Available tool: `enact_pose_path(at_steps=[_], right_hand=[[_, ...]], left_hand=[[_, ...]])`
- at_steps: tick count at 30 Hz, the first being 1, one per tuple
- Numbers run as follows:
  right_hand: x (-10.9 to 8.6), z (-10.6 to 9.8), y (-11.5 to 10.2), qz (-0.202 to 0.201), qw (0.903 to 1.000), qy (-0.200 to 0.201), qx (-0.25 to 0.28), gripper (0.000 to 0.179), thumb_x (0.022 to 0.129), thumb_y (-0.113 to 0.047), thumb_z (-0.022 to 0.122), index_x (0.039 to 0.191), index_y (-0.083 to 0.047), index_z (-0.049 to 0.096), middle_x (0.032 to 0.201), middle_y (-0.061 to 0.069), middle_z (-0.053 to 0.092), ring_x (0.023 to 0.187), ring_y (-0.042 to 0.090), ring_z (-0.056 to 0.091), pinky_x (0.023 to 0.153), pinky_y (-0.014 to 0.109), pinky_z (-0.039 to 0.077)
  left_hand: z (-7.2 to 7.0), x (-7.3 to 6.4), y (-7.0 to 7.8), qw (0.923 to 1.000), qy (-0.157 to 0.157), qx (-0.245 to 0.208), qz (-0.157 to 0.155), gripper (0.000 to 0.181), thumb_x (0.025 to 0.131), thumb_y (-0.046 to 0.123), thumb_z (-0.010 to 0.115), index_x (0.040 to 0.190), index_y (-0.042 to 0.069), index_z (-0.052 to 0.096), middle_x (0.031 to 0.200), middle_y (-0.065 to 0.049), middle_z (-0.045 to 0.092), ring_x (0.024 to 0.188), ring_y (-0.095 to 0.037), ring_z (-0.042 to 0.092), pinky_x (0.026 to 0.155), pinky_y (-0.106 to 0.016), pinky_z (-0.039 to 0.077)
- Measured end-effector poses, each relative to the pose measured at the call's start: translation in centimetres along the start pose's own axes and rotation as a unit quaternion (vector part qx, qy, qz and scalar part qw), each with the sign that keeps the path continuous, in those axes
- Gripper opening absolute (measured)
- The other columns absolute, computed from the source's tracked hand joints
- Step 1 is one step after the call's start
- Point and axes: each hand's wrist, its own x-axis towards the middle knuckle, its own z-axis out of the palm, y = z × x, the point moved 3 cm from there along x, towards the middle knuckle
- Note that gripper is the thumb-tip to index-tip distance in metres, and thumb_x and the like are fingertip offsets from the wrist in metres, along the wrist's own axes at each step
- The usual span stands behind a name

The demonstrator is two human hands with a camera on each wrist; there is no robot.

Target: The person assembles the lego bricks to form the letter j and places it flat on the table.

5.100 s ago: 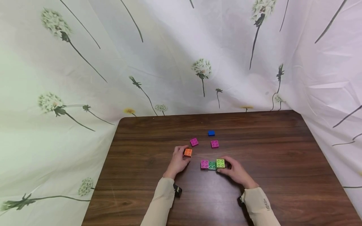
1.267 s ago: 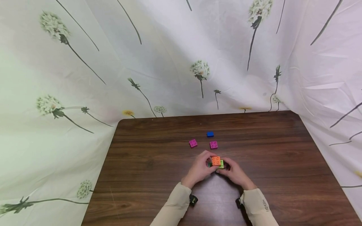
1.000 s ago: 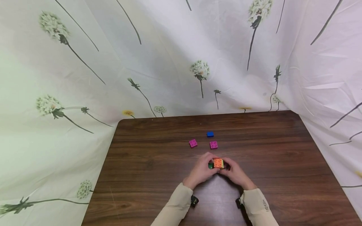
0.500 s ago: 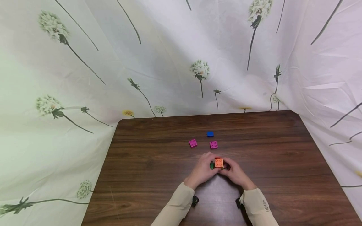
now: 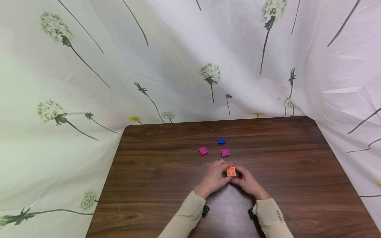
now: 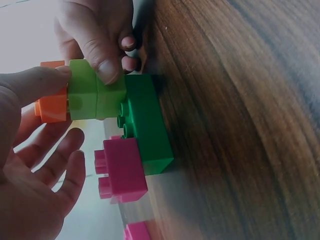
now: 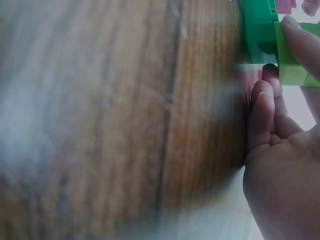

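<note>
My left hand (image 5: pixel 213 178) pinches an orange toy brick (image 6: pixel 54 100) at the top of a stack, thumb on its side in the left wrist view. Directly beneath it, two lime bricks (image 6: pixel 83 92) sit one on the other, at one end of a long green brick (image 6: pixel 152 130) resting on the table. A magenta brick (image 6: pixel 126 167) stands on the green brick's other end; in the head view my left hand hides it. My right hand (image 5: pixel 249 182) grips the lower lime brick, its thumb on the side, as the right wrist view also shows.
Behind the hands, two loose magenta bricks (image 5: pixel 203 151) and a blue brick (image 5: pixel 221 141) lie on the dark wooden table (image 5: pixel 154 205). A white cloth (image 5: pixel 178 66) with a flower print hangs along the table's back and sides.
My left hand has carried the orange brick rightward from the table onto the lime bricks, shifting slightly right until it lines up over them. My right hand has stayed at the lime bricks.
</note>
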Motion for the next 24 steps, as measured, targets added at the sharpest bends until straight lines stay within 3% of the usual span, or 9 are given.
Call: enact_pose_path(at_steps=[7, 18, 24], right_hand=[[0.0, -0.04, -0.05, 0.002, 1.0, -0.001, -0.001, 0.04, 0.083, -0.017, 0.075, 0.12, -0.011, 0.062, 0.107, 0.005, 0.063, 0.091, 0.012, 0.053, 0.078, 0.023, 0.044], [0.04, -0.1, -0.4, 0.008, 0.9998, -0.017, 0.004, 0.039, 0.085, -0.02, 0.074, 0.121, -0.012, 0.061, 0.105, 0.004, 0.062, 0.088, 0.014, 0.053, 0.076, 0.023, 0.045], [0.01, -0.02, -0.35, 0.003, 0.9998, -0.016, 0.01, 0.038, 0.084, -0.021, 0.075, 0.12, -0.014, 0.062, 0.111, 0.005, 0.063, 0.095, 0.014, 0.055, 0.081, 0.024, 0.046]], left_hand=[[-0.28, 0.13, 0.14, 0.9986, -0.009, 0.052, 0.008, 0.039, 0.082, 0.03, 0.076, 0.119, 0.018, 0.069, 0.102, 0.007, 0.064, 0.095, -0.01, 0.057, 0.083, -0.025, 0.047], [-0.72, 0.27, 0.55, 0.9951, -0.03, 0.094, 0.007, 0.042, 0.084, 0.033, 0.074, 0.123, 0.019, 0.067, 0.107, 0.007, 0.064, 0.096, -0.011, 0.058, 0.08, -0.028, 0.047], [-0.83, 0.4, 0.81, 0.9922, -0.035, 0.119, 0.011, 0.039, 0.083, 0.031, 0.075, 0.12, 0.02, 0.069, 0.103, 0.006, 0.064, 0.093, -0.012, 0.058, 0.076, -0.027, 0.047]])
